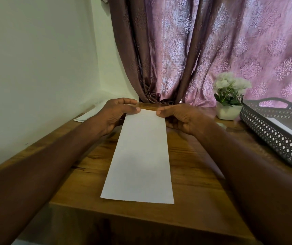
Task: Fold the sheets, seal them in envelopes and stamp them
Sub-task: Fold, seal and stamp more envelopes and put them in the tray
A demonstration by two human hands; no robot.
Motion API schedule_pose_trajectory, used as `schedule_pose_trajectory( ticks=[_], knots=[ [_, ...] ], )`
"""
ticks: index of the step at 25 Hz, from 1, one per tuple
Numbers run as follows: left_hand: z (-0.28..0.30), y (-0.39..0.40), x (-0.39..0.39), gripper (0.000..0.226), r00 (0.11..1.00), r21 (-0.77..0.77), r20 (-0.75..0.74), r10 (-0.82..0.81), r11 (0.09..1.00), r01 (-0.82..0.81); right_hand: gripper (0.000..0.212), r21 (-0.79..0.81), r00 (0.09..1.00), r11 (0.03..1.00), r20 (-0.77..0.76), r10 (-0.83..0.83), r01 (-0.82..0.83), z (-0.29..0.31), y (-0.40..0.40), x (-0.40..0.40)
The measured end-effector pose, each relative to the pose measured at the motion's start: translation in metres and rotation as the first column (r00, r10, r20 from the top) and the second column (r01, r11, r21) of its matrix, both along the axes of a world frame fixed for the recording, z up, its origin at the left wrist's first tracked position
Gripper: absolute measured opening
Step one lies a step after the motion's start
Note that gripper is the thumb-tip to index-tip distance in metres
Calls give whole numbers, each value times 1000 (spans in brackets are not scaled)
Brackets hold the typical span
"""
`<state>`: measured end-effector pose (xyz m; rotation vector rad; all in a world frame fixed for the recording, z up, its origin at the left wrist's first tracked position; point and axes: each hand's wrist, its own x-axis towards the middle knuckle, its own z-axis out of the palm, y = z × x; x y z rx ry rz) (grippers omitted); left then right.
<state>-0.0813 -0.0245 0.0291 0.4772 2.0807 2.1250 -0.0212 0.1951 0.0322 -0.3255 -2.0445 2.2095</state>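
A long, narrow white sheet [140,156], folded lengthwise, lies on the wooden table [194,174] and runs from the near edge away from me. My left hand [114,115] pinches its far left corner with thumb on top and fingers curled. At the far right corner, my right hand [180,119] pinches the sheet the same way. Some white envelopes or papers [88,113] lie at the back left by the wall, partly hidden behind my left hand.
A dark perforated tray [274,137] with a white sheet [286,128] inside stands at the right. A small white pot of white flowers [229,96] sits behind it. A purple curtain [194,50] hangs at the back, a white wall on the left.
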Motion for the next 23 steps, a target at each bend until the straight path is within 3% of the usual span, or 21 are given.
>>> schedule_pose_trajectory(
  ticks=[10, 14, 23],
  knots=[
    [3, -8, -9, 19, 995, 2, 13, 104, 995, -104, 14, -70, 999, 997, 18, -35, 36, 0, 14, 1],
    [0, -3, -4, 33, 1000, -55, 13, 1, 999, -1, 15, -86, 1000, 996, 6, 1, 0, 0, 12, -1],
    [4, -8, -4, 30, 993, -103, -1, -117, 988, 116, 21, -48, 999, 998, -2, 39, -39, -3, 6, -5]
  ],
)
